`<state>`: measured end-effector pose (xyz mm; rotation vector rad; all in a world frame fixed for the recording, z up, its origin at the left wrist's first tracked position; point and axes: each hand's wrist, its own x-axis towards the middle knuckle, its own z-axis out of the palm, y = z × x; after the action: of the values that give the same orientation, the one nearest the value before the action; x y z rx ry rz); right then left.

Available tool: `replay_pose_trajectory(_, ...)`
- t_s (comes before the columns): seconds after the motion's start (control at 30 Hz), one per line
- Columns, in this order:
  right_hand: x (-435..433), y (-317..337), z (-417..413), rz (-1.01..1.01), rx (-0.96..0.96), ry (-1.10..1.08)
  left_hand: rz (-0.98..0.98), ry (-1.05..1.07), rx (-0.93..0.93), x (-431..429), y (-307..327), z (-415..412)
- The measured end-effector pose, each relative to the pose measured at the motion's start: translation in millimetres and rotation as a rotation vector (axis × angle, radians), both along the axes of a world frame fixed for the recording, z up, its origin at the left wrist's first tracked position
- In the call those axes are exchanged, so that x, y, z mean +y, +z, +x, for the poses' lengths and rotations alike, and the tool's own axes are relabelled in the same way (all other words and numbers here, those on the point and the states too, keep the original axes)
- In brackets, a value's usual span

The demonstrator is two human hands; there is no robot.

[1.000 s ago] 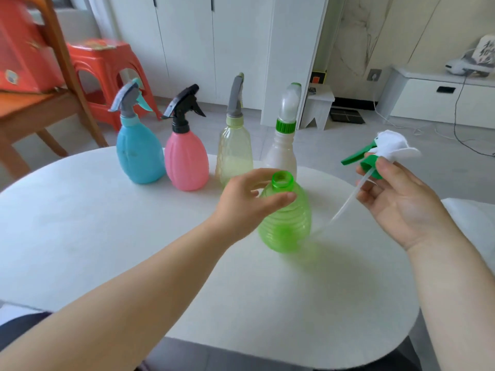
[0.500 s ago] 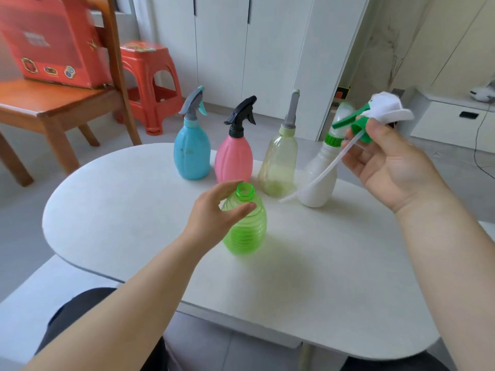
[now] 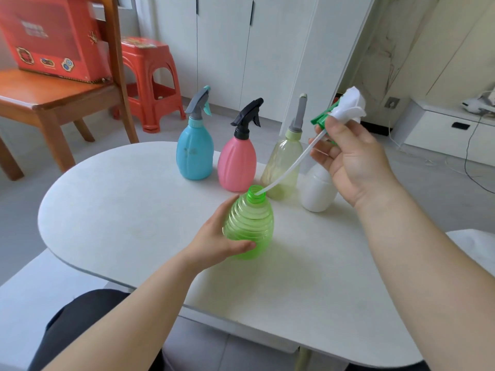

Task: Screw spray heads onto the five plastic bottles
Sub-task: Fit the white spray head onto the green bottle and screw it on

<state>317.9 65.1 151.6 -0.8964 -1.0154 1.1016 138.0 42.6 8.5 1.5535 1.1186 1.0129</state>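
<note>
A ribbed green bottle point(image 3: 250, 226) with an open neck stands on the white table point(image 3: 134, 210), and my left hand point(image 3: 214, 236) grips its lower side. My right hand point(image 3: 351, 156) holds a green-and-white spray head point(image 3: 345, 109) up and to the right. Its white dip tube point(image 3: 289, 167) slants down, with the tip at the bottle's mouth. Behind stand a blue bottle point(image 3: 194, 153), a pink bottle point(image 3: 237, 164) and a yellowish clear bottle point(image 3: 284, 167), each with a spray head on. A white bottle point(image 3: 317, 191) is partly hidden by my right hand.
A wooden chair point(image 3: 53, 103) carrying a red box point(image 3: 51, 38) stands at the back left, with a red plastic stool point(image 3: 150, 76) beside it. White cupboards line the back wall. A low white cabinet point(image 3: 442, 129) and cables sit at the right.
My left hand slid from the green bottle's neck down to its body. My right hand lowered the spray head so the tube tip now reaches the bottle's mouth.
</note>
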Motion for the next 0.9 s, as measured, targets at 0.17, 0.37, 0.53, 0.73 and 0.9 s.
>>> replay_pose_trajectory(0.17, 5.1, -18.0, -15.8, 0.014, -0.224, 0.031, -0.062, -0.029, -0.032, 2.1, -4.0, -5.0)
replay_pose_trajectory(0.37, 4.1, -42.2, -28.8, 0.004, -0.535, 0.276, -0.028, -0.029, -0.058, 4.3, -10.4, -4.4)
replay_pose_trajectory(0.53, 1.2, -55.4, -25.8, -0.059, -0.544, 0.390, -0.010, -0.030, -0.101, 5.5, -14.0, -4.6)
replay_pose_trajectory(0.73, -1.5, -60.7, -23.2, -0.040, -0.509, 0.387, -0.009, -0.036, -0.115, 6.1, -18.9, -5.0)
replay_pose_trajectory(0.9, 0.7, -64.6, -28.8, -0.002, -0.619, 0.397, 0.011, 0.014, -0.081, 4.0, -18.3, -4.4)
